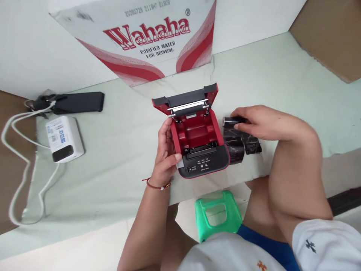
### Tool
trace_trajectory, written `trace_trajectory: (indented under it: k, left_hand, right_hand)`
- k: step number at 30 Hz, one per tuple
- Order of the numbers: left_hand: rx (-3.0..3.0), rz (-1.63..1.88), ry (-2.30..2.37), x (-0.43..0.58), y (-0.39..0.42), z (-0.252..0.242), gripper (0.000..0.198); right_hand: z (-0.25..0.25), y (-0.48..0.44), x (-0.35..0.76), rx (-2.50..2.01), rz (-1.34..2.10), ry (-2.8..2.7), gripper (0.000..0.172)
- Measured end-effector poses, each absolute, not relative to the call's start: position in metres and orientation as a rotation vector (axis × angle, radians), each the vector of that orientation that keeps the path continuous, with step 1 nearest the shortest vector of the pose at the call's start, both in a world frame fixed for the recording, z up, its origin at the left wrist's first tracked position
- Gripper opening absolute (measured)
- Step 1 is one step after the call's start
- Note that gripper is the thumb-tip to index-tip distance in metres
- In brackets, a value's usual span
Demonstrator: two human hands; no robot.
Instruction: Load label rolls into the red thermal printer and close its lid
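Observation:
A small red-and-black portable printer (203, 162) has its lid raised, showing an unfilled red paper compartment and a roller in the lid. My left hand (166, 150) grips its left side, thumb on the front corner and fingers along the side wall. To the right of the printer, my right hand (251, 120) is closed on a small black roll (229, 121), whose pale end faces the printer. Crinkled black plastic wrapping (235, 148) lies just below that roll, against the printer's right side. The fingertips of the right hand are partly hidden.
A large Wahaha water carton (146, 41) stands behind the printer. At left lie a black phone (81, 102), a white power bank (64, 139) and a looped white cable (14, 180). A brown cardboard box (329, 41) is at upper right; a green stool (201, 218) stands below the table edge.

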State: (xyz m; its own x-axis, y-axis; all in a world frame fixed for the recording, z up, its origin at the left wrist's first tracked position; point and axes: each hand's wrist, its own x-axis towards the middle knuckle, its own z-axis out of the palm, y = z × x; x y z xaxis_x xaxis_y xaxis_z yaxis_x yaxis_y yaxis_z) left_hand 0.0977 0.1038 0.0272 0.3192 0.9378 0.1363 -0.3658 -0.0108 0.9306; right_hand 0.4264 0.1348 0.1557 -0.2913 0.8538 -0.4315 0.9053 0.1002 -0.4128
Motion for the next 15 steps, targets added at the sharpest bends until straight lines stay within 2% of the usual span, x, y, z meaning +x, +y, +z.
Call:
trace_trajectory:
  k: [3,8,15]
  left_hand:
    - [1.133,1.172,0.674,0.099,0.105,0.028,0.097]
    - [1.101,1.183,0.677,0.101,0.106,0.031,0.093]
    - [1.106,1.195,0.698,0.099,0.106,0.031,0.093]
  right_hand:
    - [0.146,0.137,0.428,1.893,-0.899,2.300,0.046]
    - [0.135,0.137,0.454,2.126,-0.504,2.107,0.052]
    - [0.125,0.146,0.462,1.926,-0.680,2.048,0.041]
